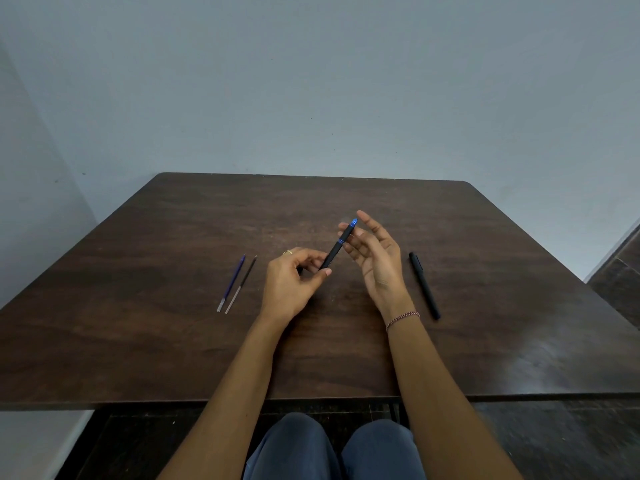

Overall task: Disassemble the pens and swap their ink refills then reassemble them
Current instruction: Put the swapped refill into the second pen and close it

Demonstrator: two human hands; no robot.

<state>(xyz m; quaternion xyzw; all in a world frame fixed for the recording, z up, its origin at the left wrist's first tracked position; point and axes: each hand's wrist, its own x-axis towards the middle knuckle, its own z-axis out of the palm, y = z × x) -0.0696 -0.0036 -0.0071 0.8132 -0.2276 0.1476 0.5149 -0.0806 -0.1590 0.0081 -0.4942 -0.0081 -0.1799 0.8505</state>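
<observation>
No brand, label or writing readable anywhere; pen bodies too small/dark to show print.

Landmark = held pen (pixel 338 244), black barrel w/ blue ring mid-way and blue tip end, angled up and away over the table (pixel 346 358) centre, lifted off the surface.

Left hand (pixel 294 282): closed round the pen's near/lower end, thumb and fingertips pinching it; ring on one finger. Right hand (pixel 375 258): mostly open, palm facing left, fingers spread and lightly curved beside the pen's upper half; fingertips look to touch the barrel near the blue ring, but can't tell if it's a real grip. Thread bracelet (pixel 402 319) on the right wrist.

Left of held pen, well apart: two loose refills lying side by side on the table, nearly parallel, almost touching at the near ends: blue refill (pixel 231 283) on the outside, dark refill (pixel 241 285) closer to the pen. Both slant same way as the pen.

Right of held pen, past the right hand: second pen (pixel 424 285), all black, flat on the table, slanting the opposite way, clip end far.

Edges/room: the table's far edge sits well beyond the pen, against a plain wall; rounded far corners. Near edge is below the forearms, w/ knees (pixel 332 448) in dark trousers under it. Wide bare wood between pen and far edge, also left of the refills and right of the black pen. Table's right edge is cut by the frame; dark floor shows past it.
</observation>
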